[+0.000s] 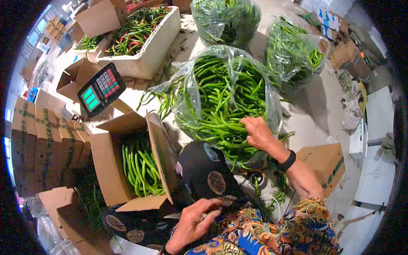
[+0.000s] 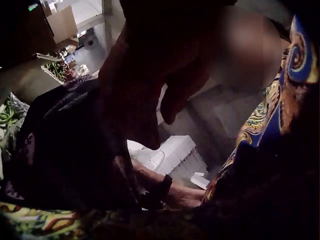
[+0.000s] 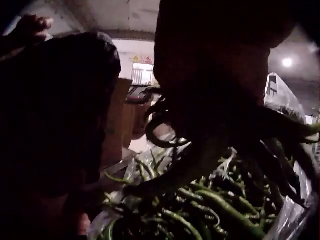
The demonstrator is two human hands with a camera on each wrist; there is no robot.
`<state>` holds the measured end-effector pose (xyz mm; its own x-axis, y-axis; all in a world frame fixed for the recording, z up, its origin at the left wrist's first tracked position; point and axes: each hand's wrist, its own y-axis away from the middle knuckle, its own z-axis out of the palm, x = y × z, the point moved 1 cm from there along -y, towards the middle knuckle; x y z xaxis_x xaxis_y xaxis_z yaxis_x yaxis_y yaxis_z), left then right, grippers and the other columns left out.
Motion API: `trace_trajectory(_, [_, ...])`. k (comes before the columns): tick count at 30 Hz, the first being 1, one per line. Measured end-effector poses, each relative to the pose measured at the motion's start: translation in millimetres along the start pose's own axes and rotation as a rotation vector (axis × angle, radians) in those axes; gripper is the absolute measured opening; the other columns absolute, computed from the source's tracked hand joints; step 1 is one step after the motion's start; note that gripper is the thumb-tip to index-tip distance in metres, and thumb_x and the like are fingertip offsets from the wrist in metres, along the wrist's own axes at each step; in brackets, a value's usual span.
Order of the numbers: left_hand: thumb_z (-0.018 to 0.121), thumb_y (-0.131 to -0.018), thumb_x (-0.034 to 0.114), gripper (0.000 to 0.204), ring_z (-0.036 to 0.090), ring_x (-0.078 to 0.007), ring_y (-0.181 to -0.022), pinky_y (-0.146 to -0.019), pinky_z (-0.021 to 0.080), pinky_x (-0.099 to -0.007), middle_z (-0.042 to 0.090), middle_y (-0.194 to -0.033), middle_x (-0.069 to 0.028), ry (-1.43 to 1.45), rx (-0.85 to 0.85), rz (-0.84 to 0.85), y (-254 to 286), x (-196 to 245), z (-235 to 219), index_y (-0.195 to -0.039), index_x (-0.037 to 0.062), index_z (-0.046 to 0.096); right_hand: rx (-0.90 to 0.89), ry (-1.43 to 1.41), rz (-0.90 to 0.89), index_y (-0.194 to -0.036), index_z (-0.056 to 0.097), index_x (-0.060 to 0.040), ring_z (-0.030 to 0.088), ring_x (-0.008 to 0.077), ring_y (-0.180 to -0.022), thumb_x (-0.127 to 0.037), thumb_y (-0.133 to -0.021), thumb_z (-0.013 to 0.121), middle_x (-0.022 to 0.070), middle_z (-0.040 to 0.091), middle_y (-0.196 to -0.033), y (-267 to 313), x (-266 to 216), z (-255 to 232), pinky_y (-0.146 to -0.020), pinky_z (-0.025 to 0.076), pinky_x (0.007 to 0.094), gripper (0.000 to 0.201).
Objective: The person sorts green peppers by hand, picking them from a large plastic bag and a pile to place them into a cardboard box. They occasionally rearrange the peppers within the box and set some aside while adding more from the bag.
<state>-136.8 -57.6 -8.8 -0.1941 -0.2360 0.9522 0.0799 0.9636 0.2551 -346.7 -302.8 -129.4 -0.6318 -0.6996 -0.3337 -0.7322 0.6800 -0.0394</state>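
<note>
My right hand (image 1: pixel 258 135) is at the near side of a large clear plastic bag (image 1: pixel 230 54) full of long green chili peppers (image 1: pixel 221 91). In the right wrist view, dark against the light, its fingers grip several green chili peppers (image 3: pixel 165 177) that stick out on both sides, above the heap. My left hand (image 1: pixel 194 222) is low in front of my body, beside dark leaf-patterned cloth (image 1: pixel 208 170), fingers loosely bent around nothing. To its left, an open cardboard box (image 1: pixel 107 170) contains green peppers (image 1: pixel 142 168) laid lengthwise.
A scale display (image 1: pixel 101 90) stands behind the box. Farther back are a white foam crate (image 1: pixel 159 57) of red and green peppers and two more pepper bags, one at the top (image 1: pixel 225 21), another at right (image 1: pixel 293 55). Stacked cartons (image 1: pixel 46 144) line the left; another carton (image 1: pixel 327 168) lies right.
</note>
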Motion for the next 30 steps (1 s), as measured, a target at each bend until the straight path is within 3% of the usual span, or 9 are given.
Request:
trace_trajectory(3, [0.063, -0.085, 0.012, 0.023, 0.064, -0.026, -0.083, -0.074, 0.049, -0.0316, 0.066, -0.092, -0.0131, -0.022, -0.039, -0.02, -1, -7, -1, -0.105, 0.0, 0.063, 0.061, -0.01, -0.054, -0.108, 0.053, -0.0028, 0.054, 0.0345, -0.098, -0.001, -0.056, 0.06, 0.0154, 0.058, -0.099, 0, -21, -22, -0.085, 0.038, 0.0429, 0.052])
trace_trajectory(6, [0.062, -0.085, 0.012, 0.023, 0.065, -0.0261, -0.084, -0.075, 0.049, -0.0321, 0.066, -0.092, -0.0134, -0.005, -0.049, -0.023, -1, -6, -1, -0.104, 0.0001, 0.063, 0.148, 0.048, -0.177, -0.107, 0.054, -0.0037, 0.055, 0.0283, -0.094, -0.006, -0.057, 0.069, 0.0105, 0.056, -0.095, -9, -44, -30, -0.081, 0.04, 0.0406, 0.052])
trace_trajectory(15, [0.062, -0.084, 0.011, 0.023, 0.065, -0.0264, -0.084, -0.077, 0.049, -0.0323, 0.066, -0.094, -0.0142, -0.042, -0.052, -0.027, 2, 2, 3, -0.104, -0.0003, 0.064, 0.232, 0.019, -0.1, -0.101, 0.054, -0.0031, 0.056, 0.0284, -0.088, -0.003, -0.06, 0.064, 0.0114, 0.055, -0.09, -44, -82, -22, -0.075, 0.04, 0.0409, 0.042])
trace_trajectory(18, [0.062, -0.084, 0.011, 0.023, 0.065, -0.0248, -0.083, -0.076, 0.048, -0.0316, 0.067, -0.093, -0.0139, -0.033, -0.054, -0.04, 3, 1, 3, -0.104, -0.0003, 0.064, 0.284, -0.062, -0.091, -0.105, 0.051, -0.0001, 0.055, 0.0332, -0.093, -0.004, -0.06, 0.06, 0.0154, 0.056, -0.093, -60, -88, -47, -0.078, 0.039, 0.0419, 0.046])
trace_trajectory(23, [0.062, -0.086, 0.007, 0.021, 0.064, -0.0249, -0.083, -0.075, 0.049, -0.0315, 0.064, -0.093, -0.0146, -0.016, -0.06, 0.009, 5, -2, 7, -0.105, -0.0012, 0.062, 0.353, -0.113, -0.083, -0.109, 0.05, -0.002, 0.056, 0.034, -0.093, -0.004, -0.063, 0.058, 0.0153, 0.056, -0.093, -75, -87, -36, -0.078, 0.04, 0.0426, 0.047])
trace_trajectory(26, [0.062, -0.086, 0.007, 0.023, 0.064, -0.0245, -0.084, -0.076, 0.049, -0.0311, 0.065, -0.093, -0.0141, -0.018, -0.06, -0.056, 6, 5, 9, -0.107, -0.001, 0.062, 0.286, -0.182, -0.081, -0.11, 0.052, 0.0001, 0.058, 0.0365, -0.095, -0.004, -0.062, 0.057, 0.0176, 0.06, -0.105, -89, -60, -10, -0.08, 0.045, 0.0444, 0.048])
trace_trajectory(29, [0.062, -0.086, 0.006, 0.023, 0.064, -0.024, -0.086, -0.078, 0.049, -0.0304, 0.065, -0.094, -0.0138, -0.038, -0.053, -0.012, 11, 5, 5, -0.108, -0.001, 0.062, 0.252, -0.256, 0.162, -0.108, 0.055, -0.0028, 0.061, 0.039, -0.092, -0.008, -0.064, 0.058, 0.0223, 0.063, -0.095, -87, -1, 25, -0.079, 0.049, 0.0473, 0.044])
trace_trajectory(30, [0.063, -0.085, 0.011, 0.022, 0.062, -0.0161, -0.08, -0.072, 0.047, -0.0272, 0.066, -0.091, -0.0102, -0.04, 0.0, -0.001, 12, 1, 7, -0.103, -0.0011, 0.064, 0.236, -0.311, 0.299, -0.111, 0.055, -0.0033, 0.061, 0.0396, -0.093, -0.01, -0.067, 0.064, 0.0232, 0.064, -0.096, -78, 11, 24, -0.08, 0.049, 0.0468, 0.046])
